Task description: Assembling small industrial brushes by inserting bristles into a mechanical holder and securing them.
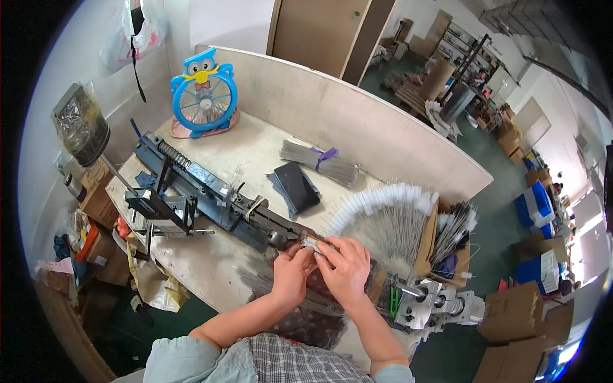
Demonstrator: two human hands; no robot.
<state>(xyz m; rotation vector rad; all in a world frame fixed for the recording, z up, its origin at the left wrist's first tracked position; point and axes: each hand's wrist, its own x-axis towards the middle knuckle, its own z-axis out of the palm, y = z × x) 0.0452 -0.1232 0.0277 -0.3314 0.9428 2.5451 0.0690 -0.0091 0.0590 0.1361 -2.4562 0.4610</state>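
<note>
My left hand and my right hand meet at the near end of a long dark metal bench machine. Both have their fingers drawn together in a pinch. A small whitish piece shows at the right fingertips; its kind is too small to tell. What the left fingers hold, if anything, is hidden. Loose thin wires lie beside the left wrist. Past the right hand, many thin wire brushes with white tips lie spread in a fan. Dark spotted cloth lies below my forearms.
A wire bundle with a purple tie and a black phone lie on the table. A blue toy-shaped fan stands at the back. A silver metal device is at right, near a carton of brushes. A low partition edges the table.
</note>
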